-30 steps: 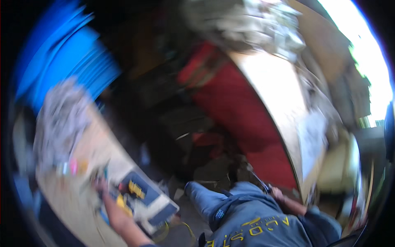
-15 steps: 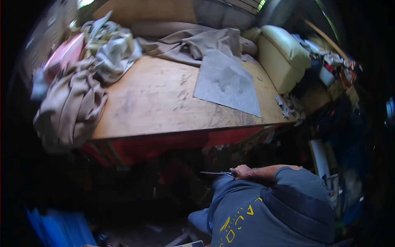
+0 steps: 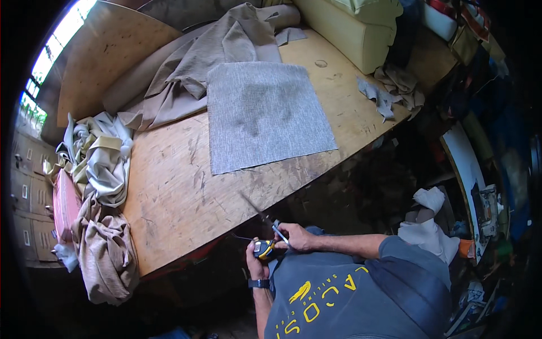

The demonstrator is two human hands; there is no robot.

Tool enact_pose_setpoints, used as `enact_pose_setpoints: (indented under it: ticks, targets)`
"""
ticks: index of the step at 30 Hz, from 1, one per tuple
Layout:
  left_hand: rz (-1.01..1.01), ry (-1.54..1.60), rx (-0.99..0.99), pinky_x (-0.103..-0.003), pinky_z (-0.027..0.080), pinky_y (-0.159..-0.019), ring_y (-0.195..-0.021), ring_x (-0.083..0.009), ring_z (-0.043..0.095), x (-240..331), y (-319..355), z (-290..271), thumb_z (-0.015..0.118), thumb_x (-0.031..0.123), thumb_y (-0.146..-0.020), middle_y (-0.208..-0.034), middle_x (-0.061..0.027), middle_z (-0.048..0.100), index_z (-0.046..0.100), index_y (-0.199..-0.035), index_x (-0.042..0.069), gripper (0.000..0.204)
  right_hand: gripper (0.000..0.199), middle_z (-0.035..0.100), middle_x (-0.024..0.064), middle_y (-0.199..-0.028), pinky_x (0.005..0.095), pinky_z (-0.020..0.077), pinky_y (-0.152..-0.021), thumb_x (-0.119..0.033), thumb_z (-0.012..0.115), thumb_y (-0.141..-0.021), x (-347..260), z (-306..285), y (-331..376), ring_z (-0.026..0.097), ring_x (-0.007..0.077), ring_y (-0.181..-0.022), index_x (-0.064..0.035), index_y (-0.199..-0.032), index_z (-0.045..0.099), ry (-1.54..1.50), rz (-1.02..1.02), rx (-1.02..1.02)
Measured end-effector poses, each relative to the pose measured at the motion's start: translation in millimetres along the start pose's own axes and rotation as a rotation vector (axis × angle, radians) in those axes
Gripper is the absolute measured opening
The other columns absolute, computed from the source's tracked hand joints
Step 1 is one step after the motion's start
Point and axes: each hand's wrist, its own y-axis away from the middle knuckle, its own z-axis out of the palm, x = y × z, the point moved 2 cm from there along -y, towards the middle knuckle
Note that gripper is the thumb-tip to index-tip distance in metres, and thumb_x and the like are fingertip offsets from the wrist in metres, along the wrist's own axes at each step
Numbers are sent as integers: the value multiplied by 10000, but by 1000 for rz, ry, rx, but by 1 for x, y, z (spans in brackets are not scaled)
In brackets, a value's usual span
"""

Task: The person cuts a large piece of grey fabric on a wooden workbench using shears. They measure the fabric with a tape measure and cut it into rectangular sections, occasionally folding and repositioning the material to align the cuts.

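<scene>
Standing at the edge of the plywood tabletop [image 3: 186, 186], I look down at the biggest things first: a heap of tan cloth [image 3: 220, 51] bunched at the far side, and nearer me a flat grey fabric rectangle [image 3: 265, 116], cut square, lying smooth with its near edge close to the tabletop's rim. That grey piece looks like a woven, fairly stiff upholstery cloth; I judge it light, limp enough to fold, not slippery, and best lifted by a corner or an edge. Pale crumpled cloths [image 3: 104, 158] sit at my left end of the tabletop, and a cream cushion [image 3: 355, 28] rests at the far right.

Smaller, and close against my chest below the tabletop's edge, is the tape measure [image 3: 263, 249]. It has a compact yellow and dark case, hard and solid, likely a little heavy for its size; the body is the place to hold it. My left hand [image 3: 257, 261] is wrapped around that case, fingers closed on it. My right hand [image 3: 296, 237] pinches the thin grey blade [image 3: 280, 233] drawn out of the case, fingers closed on the strip. I judge the blade springy, sharp-edged, and apt to snap back, so I keep the pinch near its tip.
</scene>
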Motion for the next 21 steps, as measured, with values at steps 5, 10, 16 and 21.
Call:
enact_pose_setpoints:
  ticks: [5, 10, 16, 21]
  targets:
    - [436, -656, 171, -351, 379, -1078, -1250, -236, 511, 21, -35, 39, 455, 247, -1007, -1378, -155, 522, 384, -1465, -13, 531, 322, 657, 59, -763, 300, 507, -641, -193, 834, -783, -8, -24, -25, 621, 115, -710, -12, -901, 594, -39, 56, 147]
    - [331, -886, -374, -358, 405, -1052, -1134, -246, 598, 74, -50, 68, 597, 303, -959, -1255, -149, 619, 524, -1372, 19, 507, 282, 666, 62, -794, 265, 512, -661, -127, 812, -803, -17, -33, -57, 626, 97, -747, -3, -926, 591, -199, 53, 189]
    - [547, -1444, -593, -457, 463, -870, -905, -371, 617, 118, -88, 89, 710, 395, -827, -802, -184, 658, 704, -850, 19, 376, 329, 687, 55, -823, 307, 525, -721, -184, 851, -743, -22, -32, -95, 639, 118, -776, -10, -910, 628, -24, 83, 131]
    - [723, -1412, -624, -449, 474, -862, -953, -386, 611, 141, -106, 78, 721, 409, -817, -850, -182, 666, 675, -839, 12, 400, 355, 692, 55, -831, 296, 513, -708, -182, 877, -716, -30, -17, -111, 640, 118, -784, -12, -915, 638, -86, 131, 148]
